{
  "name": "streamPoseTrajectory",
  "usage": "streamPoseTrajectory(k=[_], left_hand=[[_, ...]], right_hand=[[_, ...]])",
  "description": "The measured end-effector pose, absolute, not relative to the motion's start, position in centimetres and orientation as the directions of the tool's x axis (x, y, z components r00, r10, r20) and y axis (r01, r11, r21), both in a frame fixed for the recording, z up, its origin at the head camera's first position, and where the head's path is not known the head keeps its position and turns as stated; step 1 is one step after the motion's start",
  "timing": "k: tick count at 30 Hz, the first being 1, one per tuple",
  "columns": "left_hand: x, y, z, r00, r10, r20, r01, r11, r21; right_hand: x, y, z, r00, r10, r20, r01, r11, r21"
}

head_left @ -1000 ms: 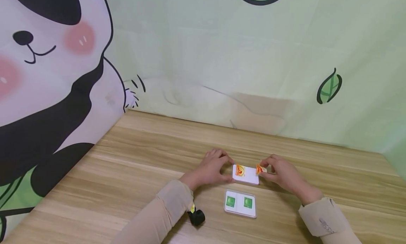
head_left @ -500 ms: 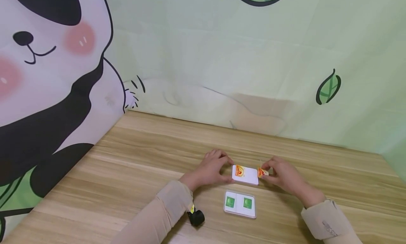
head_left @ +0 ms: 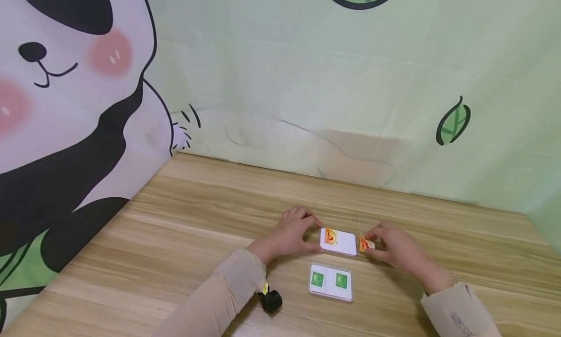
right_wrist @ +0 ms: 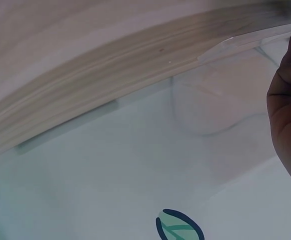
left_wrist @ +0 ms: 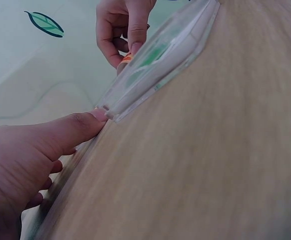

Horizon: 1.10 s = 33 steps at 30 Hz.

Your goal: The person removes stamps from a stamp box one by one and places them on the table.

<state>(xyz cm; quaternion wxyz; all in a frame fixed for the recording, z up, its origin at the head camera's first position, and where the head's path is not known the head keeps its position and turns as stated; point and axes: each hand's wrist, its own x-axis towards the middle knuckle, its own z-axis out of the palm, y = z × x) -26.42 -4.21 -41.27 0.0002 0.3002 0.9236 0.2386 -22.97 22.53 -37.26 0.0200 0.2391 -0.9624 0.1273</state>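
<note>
My left hand [head_left: 295,234] holds the left end of a flat clear case of white cards [head_left: 345,244], thumb and fingers at its two corners. An orange, round picture shows on the case's left half. Just off the right end, my right hand [head_left: 394,244] pinches a small clear-edged piece with an orange and red print [head_left: 366,245]; its exact kind is unclear. A clear edge of it shows in the right wrist view beside the right hand [right_wrist: 288,100]. Nearer me lies a second clear case [head_left: 330,294] with two green pictures, also seen edge-on in the left wrist view.
A small black cylindrical device [head_left: 271,300] sits at my left wrist, beside the sleeve [head_left: 241,273]. The wood-grain table [head_left: 197,215] runs back to a pale green cloth wall [head_left: 271,74] with leaf prints. A printed panda [head_left: 79,108] covers the left wall.
My right hand has slid right and slightly toward me, carrying the orange-printed piece from over the far case's right end to just beyond it. The left hand stays in place.
</note>
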Motion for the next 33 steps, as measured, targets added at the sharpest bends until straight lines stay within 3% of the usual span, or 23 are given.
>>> streamPoseTrajectory(k=[19, 33], left_hand=[[-26.47, -4.17, -41.23, -0.815, 0.558, 0.157, 0.562, 0.694, 0.451], [-26.37, -4.12, -41.24, -0.819, 0.552, 0.156, 0.556, 0.696, 0.454]], right_hand=[[-22.36, 23.17, -37.59, -0.873, -0.464, 0.151, -0.488, 0.832, -0.263], [-22.4, 23.36, -37.85, -0.861, -0.487, 0.146, -0.508, 0.836, -0.206]])
